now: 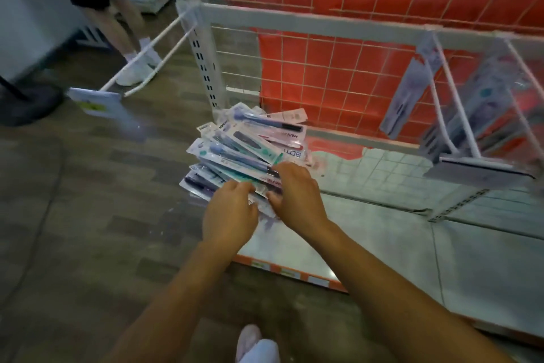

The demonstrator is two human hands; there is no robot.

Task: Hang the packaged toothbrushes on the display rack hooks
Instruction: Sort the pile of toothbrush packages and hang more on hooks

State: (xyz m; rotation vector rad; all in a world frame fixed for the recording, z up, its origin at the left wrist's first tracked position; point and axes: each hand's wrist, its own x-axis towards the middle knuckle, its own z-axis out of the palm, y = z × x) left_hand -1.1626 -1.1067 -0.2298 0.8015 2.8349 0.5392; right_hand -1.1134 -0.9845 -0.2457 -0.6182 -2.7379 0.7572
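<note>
The pile of packaged toothbrushes (250, 150) lay on the bottom shelf (382, 186) at the rack's left corner. The left hand (231, 212) and right hand (294, 189) both reached into its near edge, fingers curled onto the packs. More packs (412, 88) hung on hooks (453, 103) to the right.

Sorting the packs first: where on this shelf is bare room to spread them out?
The shelf base is bare right of the pile of packaged toothbrushes, up to the hooks holding hung packs. The left corner, under both hands, is crowded.
</note>
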